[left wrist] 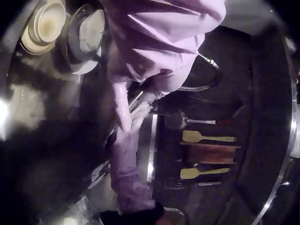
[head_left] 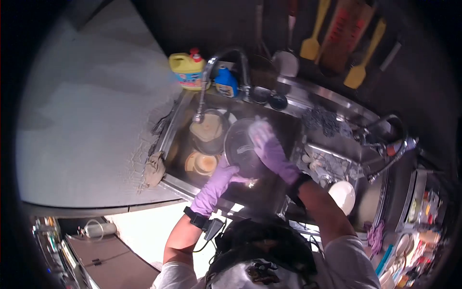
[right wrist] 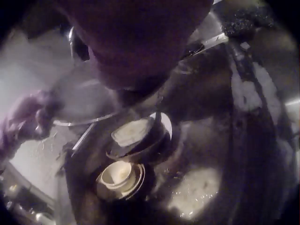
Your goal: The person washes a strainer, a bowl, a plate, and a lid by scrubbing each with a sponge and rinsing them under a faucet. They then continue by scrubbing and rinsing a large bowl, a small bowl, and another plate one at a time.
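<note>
Both hands wear purple gloves over the left sink basin (head_left: 284, 173). My left hand (head_left: 222, 177) grips the near-left rim of a round grey vessel (head_left: 240, 149) with a thin rim, held tilted above the basin. Across the inside of this vessel lies my right hand (head_left: 263, 137), its fingers blurred and whitish against the far right side; I cannot tell whether they hold a scrubber. Under the vessel, to the left, a dark pan (right wrist: 140, 152) carries a cream-coloured flat piece (head_left: 207, 127). Nearer me are stacked pale bowls (head_left: 204, 164).
A gooseneck faucet (head_left: 204, 91) arches over the left basin. Behind it stand a yellow jug (head_left: 186, 72) and a blue bottle (head_left: 225, 84). The right basin contains a white oval dish (head_left: 342, 197). Yellow spatulas (head_left: 357, 76) hang at the back. A grey counter (head_left: 91, 125) spreads left.
</note>
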`<action>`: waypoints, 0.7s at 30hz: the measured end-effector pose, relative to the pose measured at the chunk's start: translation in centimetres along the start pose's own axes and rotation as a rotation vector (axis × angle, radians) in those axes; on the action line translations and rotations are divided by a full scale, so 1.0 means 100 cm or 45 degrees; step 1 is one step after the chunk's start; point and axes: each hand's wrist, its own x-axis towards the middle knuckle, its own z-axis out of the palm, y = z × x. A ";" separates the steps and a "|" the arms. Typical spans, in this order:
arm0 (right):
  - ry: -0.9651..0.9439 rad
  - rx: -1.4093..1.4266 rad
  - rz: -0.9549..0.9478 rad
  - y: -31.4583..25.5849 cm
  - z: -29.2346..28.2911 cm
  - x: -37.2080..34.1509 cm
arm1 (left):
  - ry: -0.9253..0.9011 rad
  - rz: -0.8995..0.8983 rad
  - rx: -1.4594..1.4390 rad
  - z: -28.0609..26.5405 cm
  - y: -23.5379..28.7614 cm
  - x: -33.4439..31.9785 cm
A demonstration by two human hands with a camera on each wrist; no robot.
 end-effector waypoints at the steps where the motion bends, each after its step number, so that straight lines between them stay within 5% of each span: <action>1: 0.039 0.007 -0.060 -0.003 0.004 -0.008 | 0.055 0.022 -0.024 -0.006 -0.004 0.000; 5: 0.092 0.162 -0.275 -0.041 0.061 -0.056 | 0.224 0.084 -0.030 -0.018 0.000 0.000; 8: -0.020 0.369 -0.230 -0.068 0.025 -0.032 | 0.234 0.027 0.027 -0.024 -0.004 -0.002; 11: 0.097 -0.039 -0.489 -0.056 0.020 -0.013 | 0.193 0.024 0.143 -0.019 0.008 -0.012; 13: 0.087 -0.998 -0.707 -0.022 0.031 0.011 | 0.157 -0.001 0.202 -0.021 -0.003 -0.012; 15: -0.171 -0.857 -0.394 -0.010 0.029 0.008 | 0.202 0.040 0.147 -0.016 -0.005 -0.015; 16: -0.387 -0.222 0.003 -0.012 0.021 0.002 | 0.225 0.060 0.120 -0.014 -0.006 -0.016; 18: -0.416 0.427 0.129 -0.023 0.005 -0.010 | 0.272 0.083 0.036 -0.035 -0.016 -0.003; 20: -0.094 0.422 -0.387 -0.044 -0.006 -0.036 | 0.292 0.169 -0.067 -0.040 -0.017 0.004; 21: -0.120 0.331 -0.370 -0.055 -0.006 -0.047 | 0.321 0.123 -0.044 -0.040 -0.015 0.003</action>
